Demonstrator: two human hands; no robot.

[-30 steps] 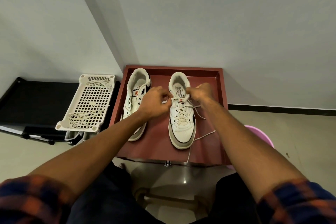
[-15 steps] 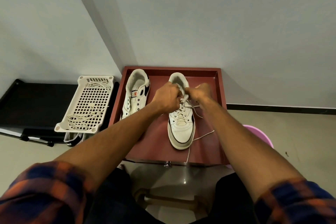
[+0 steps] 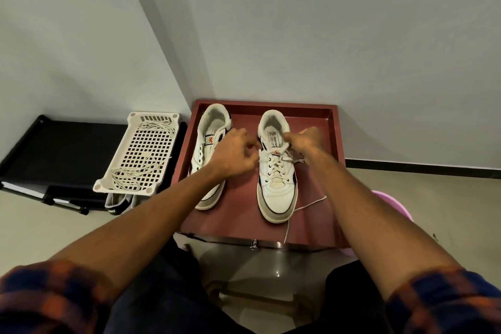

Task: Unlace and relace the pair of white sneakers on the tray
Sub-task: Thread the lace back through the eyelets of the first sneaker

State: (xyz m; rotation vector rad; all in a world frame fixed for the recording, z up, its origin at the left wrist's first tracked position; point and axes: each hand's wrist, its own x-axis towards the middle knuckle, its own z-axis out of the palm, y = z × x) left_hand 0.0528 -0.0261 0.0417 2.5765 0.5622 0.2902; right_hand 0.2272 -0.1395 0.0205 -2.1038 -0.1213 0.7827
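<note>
Closest to you are your two checked blue and orange sleeves (image 3: 40,295) and your dark trousers (image 3: 151,293). Your bare arms reach out over the dark red square tray (image 3: 238,214), which sits in front of your knees.

Both white sneakers lie on this tray, side by side, with their toes pointing at you. The white sneaker on the right (image 3: 276,192) has a thin white lace (image 3: 309,205) crossed up through its holes. One loose end of the lace runs off the toe side and over the front edge of the tray. The white sneaker on the left (image 3: 214,119) has bare holes, and your left arm covers part of it.

Your right hand (image 3: 305,139) is at the top of the right sneaker, beside its tongue, and its fingertips pinch the lace. Your left hand (image 3: 233,156) sits between the two sneakers with its fingers curled in. You cannot tell if it holds the lace.

A round pink tub (image 3: 393,203) peeks out past your right arm. Left of the tray, a white plastic basket with holes (image 3: 154,116) holds another loose white lace (image 3: 130,176). The basket rests on a low black shelf (image 3: 67,149), and a dark shoe (image 3: 116,203) shows under it. Behind it all is a plain grey wall (image 3: 298,35).
</note>
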